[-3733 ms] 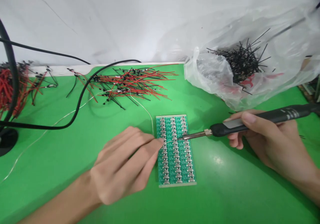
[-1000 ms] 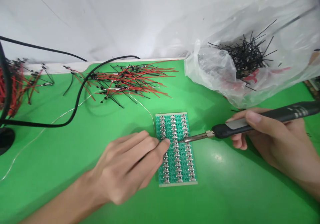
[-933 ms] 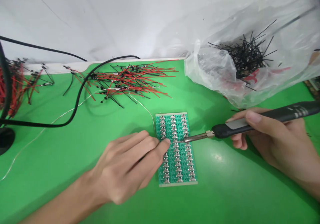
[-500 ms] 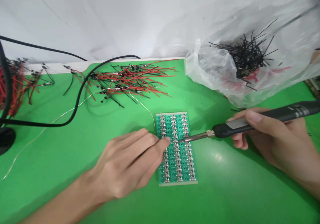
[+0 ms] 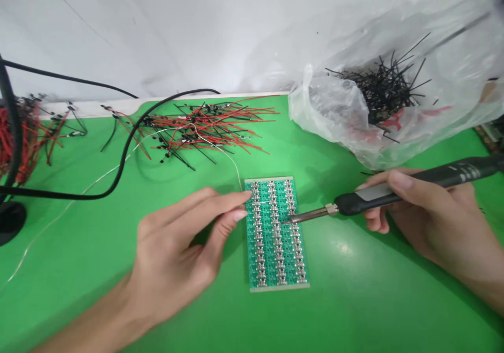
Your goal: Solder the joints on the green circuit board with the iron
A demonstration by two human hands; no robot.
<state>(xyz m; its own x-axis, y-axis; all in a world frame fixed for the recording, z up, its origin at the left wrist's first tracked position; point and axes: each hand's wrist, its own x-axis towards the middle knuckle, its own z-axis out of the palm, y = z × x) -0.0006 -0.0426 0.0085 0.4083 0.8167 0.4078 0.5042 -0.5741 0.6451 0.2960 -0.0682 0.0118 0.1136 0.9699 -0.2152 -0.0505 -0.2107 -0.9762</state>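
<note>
A green circuit board [image 5: 266, 242] with three columns of small silvery parts lies flat on the green work surface. My left hand [image 5: 185, 242] is at the board's upper left, thumb and forefinger pinching a thin solder wire [image 5: 233, 159]. The wire's short free end reaches over the board towards the middle column, and its long tail loops back to the left. In my right hand [image 5: 429, 211] a black soldering iron [image 5: 370, 199] is held like a pen. Its metal tip is at the board, between the middle and right columns; contact is hard to make out.
Red and black wires [image 5: 208, 124] lie in a pile behind the board, with another bundle [image 5: 23, 132] at far left. A black cable [image 5: 125, 156] arches across the left side. A clear plastic bag [image 5: 326, 111] with black wire pieces stands at the back right.
My left hand has moved up and left from the middle of the board, its fingers now at the upper left edge with the solder end showing. The iron has hardly moved.
</note>
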